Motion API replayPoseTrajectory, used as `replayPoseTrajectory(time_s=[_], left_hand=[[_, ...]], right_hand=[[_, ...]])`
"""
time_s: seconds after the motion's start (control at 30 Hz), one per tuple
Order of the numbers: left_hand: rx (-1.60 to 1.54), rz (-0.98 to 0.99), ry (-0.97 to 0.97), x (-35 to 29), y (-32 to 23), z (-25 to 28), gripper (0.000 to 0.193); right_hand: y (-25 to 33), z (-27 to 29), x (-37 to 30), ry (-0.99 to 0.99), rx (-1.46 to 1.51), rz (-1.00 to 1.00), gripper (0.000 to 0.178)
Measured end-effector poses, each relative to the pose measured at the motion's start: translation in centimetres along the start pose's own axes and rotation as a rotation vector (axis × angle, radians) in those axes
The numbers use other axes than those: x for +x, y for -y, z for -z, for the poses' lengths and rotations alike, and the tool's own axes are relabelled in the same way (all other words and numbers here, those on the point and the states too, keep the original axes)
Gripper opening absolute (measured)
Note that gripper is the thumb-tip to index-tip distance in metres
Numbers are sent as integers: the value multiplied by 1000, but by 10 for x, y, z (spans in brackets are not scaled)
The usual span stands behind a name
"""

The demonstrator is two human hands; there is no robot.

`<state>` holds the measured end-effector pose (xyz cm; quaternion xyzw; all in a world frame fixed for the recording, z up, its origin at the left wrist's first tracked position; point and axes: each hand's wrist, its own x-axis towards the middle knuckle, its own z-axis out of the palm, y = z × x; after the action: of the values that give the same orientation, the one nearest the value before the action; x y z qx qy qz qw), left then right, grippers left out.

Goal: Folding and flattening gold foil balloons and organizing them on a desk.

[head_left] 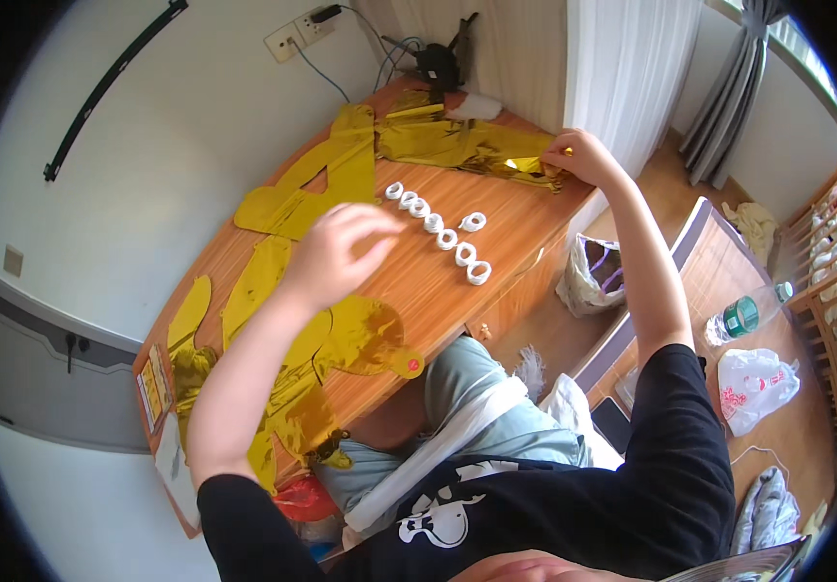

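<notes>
Flat gold foil balloons (pixel 331 175) lie over the left and far parts of the wooden desk (pixel 379 276). My right hand (pixel 581 158) is closed in a pinch at the right end of a shiny gold foil strip (pixel 457 144) along the far edge. Above the desk, my left hand (pixel 345 242) is slightly blurred, thumb apart from the fingers, with nothing in it. Just to its right, several small white coils (pixel 433 223) that look like ribbon or string form a slanting row, one coil (pixel 474 222) set off to the side.
A black router (pixel 438 66) with cables stands in the far corner. Right of the desk are a plastic bag (pixel 593 276) on the floor and a low surface with a water bottle (pixel 748 315), another bag (pixel 756 388) and a phone (pixel 612 424). A wooden-railed crib (pixel 831 262) stands beyond.
</notes>
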<state>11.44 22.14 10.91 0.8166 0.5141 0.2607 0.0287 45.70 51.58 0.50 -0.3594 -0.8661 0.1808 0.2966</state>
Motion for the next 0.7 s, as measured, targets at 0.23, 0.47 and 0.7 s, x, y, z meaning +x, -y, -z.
replayPoseTrajectory(time_s=[0.23, 0.47, 0.7], left_hand=[[93, -14, -34, 139, 18, -138, 41], [221, -66, 42, 194, 21, -179, 30], [53, -75, 61, 210, 24, -182, 25]], right_hand=[[-18, -7, 0, 33, 200, -87, 22], [-13, -5, -5, -62, 137, -51, 21], [-23, -6, -1, -67, 145, 15, 22]])
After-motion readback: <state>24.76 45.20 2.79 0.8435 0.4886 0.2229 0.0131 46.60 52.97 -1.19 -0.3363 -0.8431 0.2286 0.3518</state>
